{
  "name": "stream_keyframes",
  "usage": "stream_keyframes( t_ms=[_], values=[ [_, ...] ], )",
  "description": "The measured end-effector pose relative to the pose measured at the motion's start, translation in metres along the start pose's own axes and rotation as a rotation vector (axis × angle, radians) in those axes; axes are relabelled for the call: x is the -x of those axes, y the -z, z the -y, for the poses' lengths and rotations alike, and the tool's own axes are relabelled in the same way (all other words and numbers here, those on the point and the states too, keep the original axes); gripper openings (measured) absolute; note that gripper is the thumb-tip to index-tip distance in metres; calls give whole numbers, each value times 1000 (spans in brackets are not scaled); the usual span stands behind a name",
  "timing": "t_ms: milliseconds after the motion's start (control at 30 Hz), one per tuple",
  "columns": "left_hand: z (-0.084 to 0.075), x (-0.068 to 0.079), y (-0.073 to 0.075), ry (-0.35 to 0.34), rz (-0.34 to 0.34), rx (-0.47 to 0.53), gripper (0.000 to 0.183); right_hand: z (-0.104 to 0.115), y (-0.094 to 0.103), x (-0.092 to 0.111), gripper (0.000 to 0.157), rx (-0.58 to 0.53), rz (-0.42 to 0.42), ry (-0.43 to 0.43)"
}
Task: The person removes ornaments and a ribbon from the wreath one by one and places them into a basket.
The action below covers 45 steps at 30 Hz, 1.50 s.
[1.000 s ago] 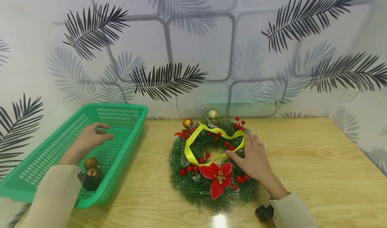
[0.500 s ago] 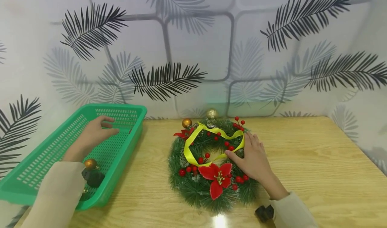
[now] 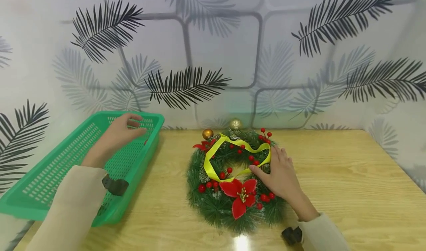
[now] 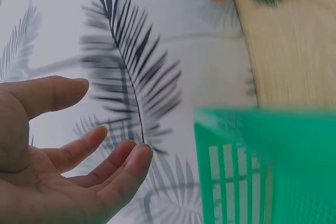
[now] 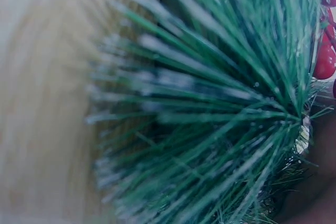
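Note:
My left hand (image 3: 117,137) hovers over the green plastic basket (image 3: 159,132) with fingers loosely bent. Nothing lies between thumb and fingers, as the left wrist view confirms. On the table, my right hand (image 3: 282,177) holds the right side of a green Christmas wreath (image 3: 213,211), thumb toward the centre. A loop of yellow ribbon (image 3: 209,166) lies across the wreath and reaches that hand. A red poinsettia (image 3: 239,198) decorates the front, with red berries around. Pine needles fill the right wrist view and largely hide the hand.
A gold bauble (image 3: 208,134) and a paler bauble (image 3: 235,124) sit at the wreath's back edge. The wooden table (image 3: 349,177) meets a leaf-patterned wall covering (image 3: 213,51) behind. The basket's wall rises along the table's left side.
My left hand has moved up and to the right, toward the basket's far end. Brown-gold baubles in the basket are now hidden behind my sleeve. The right hand and wreath stay put.

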<state>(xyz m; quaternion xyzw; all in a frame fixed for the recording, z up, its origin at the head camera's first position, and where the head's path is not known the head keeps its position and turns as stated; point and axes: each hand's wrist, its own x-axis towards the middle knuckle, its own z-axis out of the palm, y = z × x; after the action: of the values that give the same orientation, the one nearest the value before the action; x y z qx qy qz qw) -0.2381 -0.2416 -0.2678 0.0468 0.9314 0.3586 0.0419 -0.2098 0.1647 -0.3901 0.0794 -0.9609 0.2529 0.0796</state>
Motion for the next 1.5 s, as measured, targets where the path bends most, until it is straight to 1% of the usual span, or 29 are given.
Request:
stream_keyframes(
  t_ms=[133, 333, 467, 633, 767, 900, 1033, 1200, 1367, 1500],
  values=[
    [-16, -5, -12, -30, 13, 34, 57, 4, 5, 0, 94, -11, 13, -13],
    [-34, -11, -30, -55, 30, 78, 55, 11, 20, 5, 96, -38, 4, -41],
    [-43, -16, -39, -71, 32, 112, 54, 17, 27, 11, 103, -59, 11, -115],
    [-48, -24, -51, -72, 36, 109, 52, 33, 23, 18, 110, -92, 45, -225],
    [-48, -28, -62, -68, 41, 141, 50, 45, 18, 18, 111, -121, 61, -276],
    [-43, -30, -75, -43, 43, 198, 49, 49, 10, 16, 114, -116, 52, -298],
    [-36, -33, -89, -34, 33, 261, 47, 45, 2, 14, 119, -88, 44, -301],
    [-32, -39, -105, -35, 7, 357, 45, 36, -1, 13, 123, -70, 25, -315],
    [-27, -42, -113, -13, -14, 411, 44, 32, -3, 14, 126, -101, 51, -311],
    [-19, -43, -120, 4, -34, 448, 44, 30, -3, 14, 127, -102, 72, -284]
  ],
)
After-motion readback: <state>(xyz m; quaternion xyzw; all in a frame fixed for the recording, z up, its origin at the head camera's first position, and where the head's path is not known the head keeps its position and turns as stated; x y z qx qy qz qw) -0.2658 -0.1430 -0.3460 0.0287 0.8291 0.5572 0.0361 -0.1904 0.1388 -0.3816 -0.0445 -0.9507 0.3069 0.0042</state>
